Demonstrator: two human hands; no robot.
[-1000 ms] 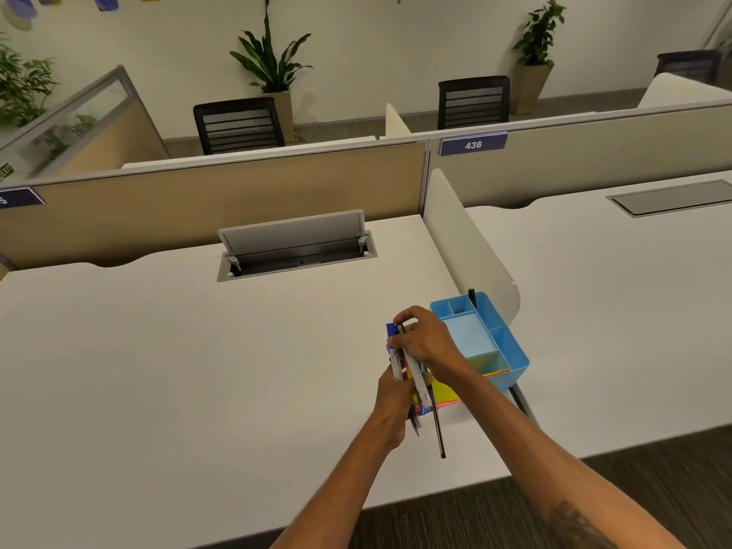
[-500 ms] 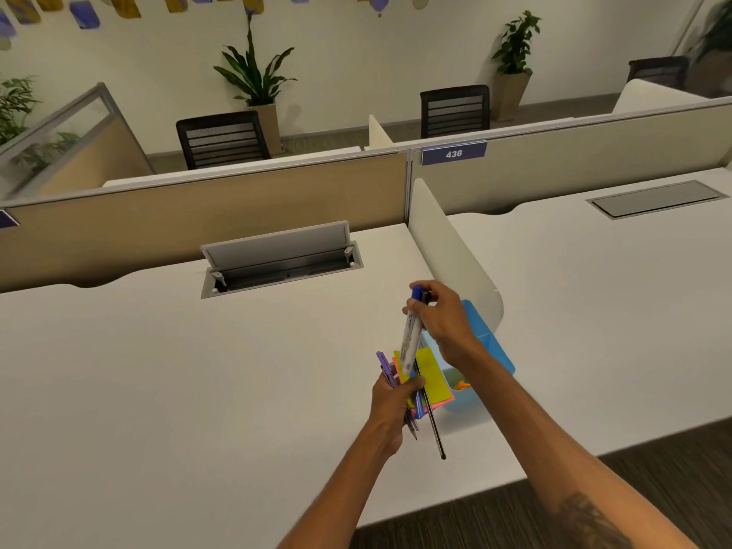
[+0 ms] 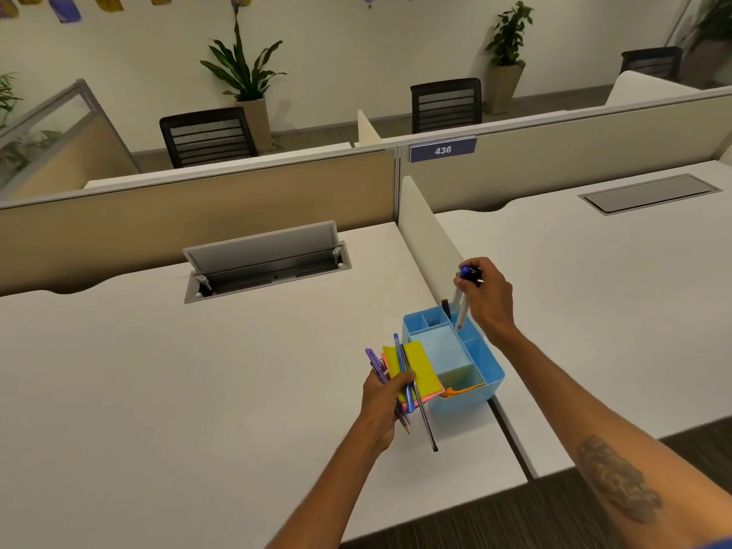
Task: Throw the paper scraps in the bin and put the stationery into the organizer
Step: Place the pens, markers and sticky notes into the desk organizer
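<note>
Since a moment before, the right hand (image 3: 485, 297) had carried its blue-capped markers (image 3: 461, 303) away from the left hand (image 3: 386, 394), which gripped sticky notes (image 3: 416, 370) and pens (image 3: 412, 394) as stock. Beyond it, the markers pointed tip-down over the blue, compartmented organizer (image 3: 451, 356) on the desk (image 3: 158, 390).

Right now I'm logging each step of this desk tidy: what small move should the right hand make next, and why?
Probably lower the white marker and let go. The right hand holds it by its blue cap, tip down, over the far compartments of the blue organizer. The left hand grips sticky notes and pens, waiting their turn.
</note>
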